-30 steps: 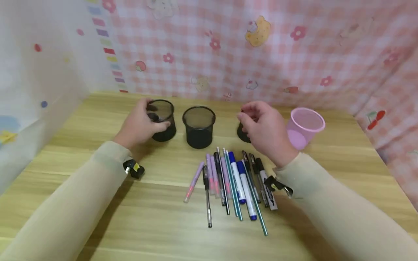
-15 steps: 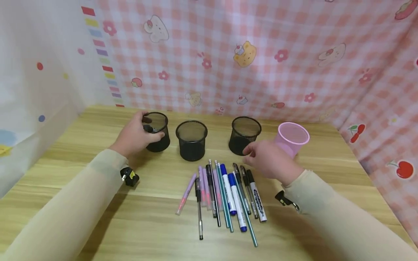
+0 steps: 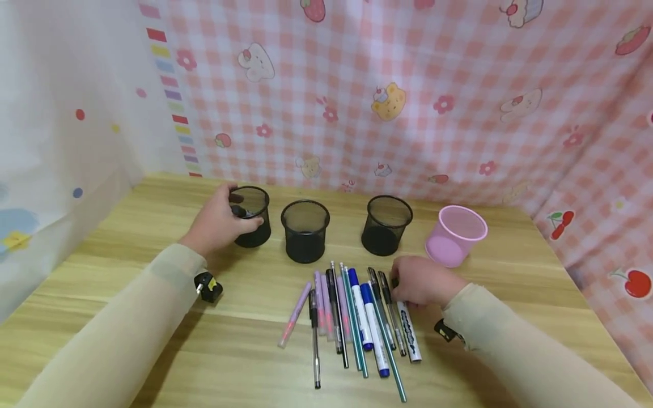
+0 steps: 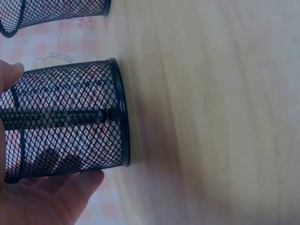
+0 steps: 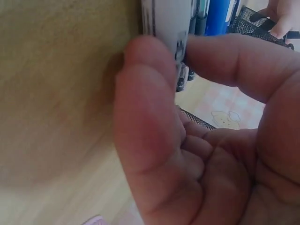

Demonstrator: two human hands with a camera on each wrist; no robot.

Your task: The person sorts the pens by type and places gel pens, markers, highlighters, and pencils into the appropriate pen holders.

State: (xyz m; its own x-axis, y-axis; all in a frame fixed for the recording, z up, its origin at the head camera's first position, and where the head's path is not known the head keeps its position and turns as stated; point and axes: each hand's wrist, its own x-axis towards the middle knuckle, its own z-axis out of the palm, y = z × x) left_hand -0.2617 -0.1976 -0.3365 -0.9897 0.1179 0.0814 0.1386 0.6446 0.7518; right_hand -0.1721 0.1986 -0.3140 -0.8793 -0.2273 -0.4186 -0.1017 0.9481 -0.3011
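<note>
My left hand [image 3: 220,222] grips the leftmost black mesh pen cup [image 3: 259,231], thumb and fingers round its sides. Through the mesh in the left wrist view, a dark marker-like stick [image 4: 70,118] shows inside that cup [image 4: 89,150]. Over at the right end of a row of pens, my right hand [image 3: 425,281] pinches a white marker [image 3: 410,334] near its capped end, which the fingers hide in the head view. The right wrist view has the thumb and a fingertip on either side of the white marker [image 5: 166,21], which lies on the table.
Two more black mesh cups [image 3: 305,238] [image 3: 386,229] and a pink mesh cup [image 3: 453,241] stand along the back. Purple pens [image 3: 294,317], black gel pens [image 3: 315,340], blue-capped markers [image 3: 374,334] and green pencils [image 3: 393,362] lie side by side on the wooden table [image 3: 229,351].
My right hand has come down from beside the third black cup to the white marker and now pinches it. The left hand keeps its grip on its cup. The head view has tilted.
</note>
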